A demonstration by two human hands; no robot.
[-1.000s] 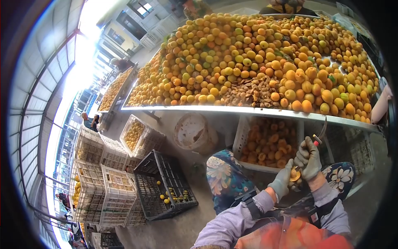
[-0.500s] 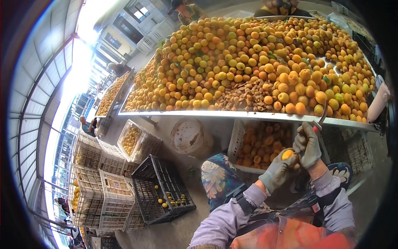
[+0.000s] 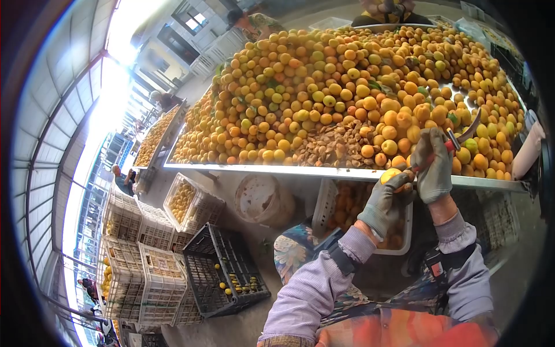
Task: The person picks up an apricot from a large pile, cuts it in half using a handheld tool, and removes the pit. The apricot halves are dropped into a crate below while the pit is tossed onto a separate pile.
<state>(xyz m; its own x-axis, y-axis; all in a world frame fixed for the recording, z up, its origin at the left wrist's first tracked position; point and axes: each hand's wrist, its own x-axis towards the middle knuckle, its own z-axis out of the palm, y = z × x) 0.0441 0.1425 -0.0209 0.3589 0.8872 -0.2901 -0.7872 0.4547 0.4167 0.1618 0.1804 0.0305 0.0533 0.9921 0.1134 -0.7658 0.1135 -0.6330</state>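
My left hand [image 3: 384, 203], in a grey glove, holds an orange-yellow apricot [image 3: 392, 176] at the front edge of the table [image 3: 324, 172]. Beside it my right hand [image 3: 433, 168], gloved too, is closed round the red handle of a curved knife [image 3: 469, 128], whose blade points up and to the right over the fruit. A small brownish piece shows between the two hands. Just beyond them lies a large heap of apricots [image 3: 289, 87], with a pile of brown pits or halves [image 3: 336, 144] near the table edge.
Below the table edge stands a white crate of apricots [image 3: 399, 246]. A white bucket [image 3: 260, 199], a black crate [image 3: 222, 272] and stacked white crates [image 3: 162, 277] are at the left. People are at the table's far side, one at top centre [image 3: 387, 8].
Both hands have moved up toward the table edge with the apricot and the knife. The view has shifted slightly, and the white crate below is more covered by my left hand.
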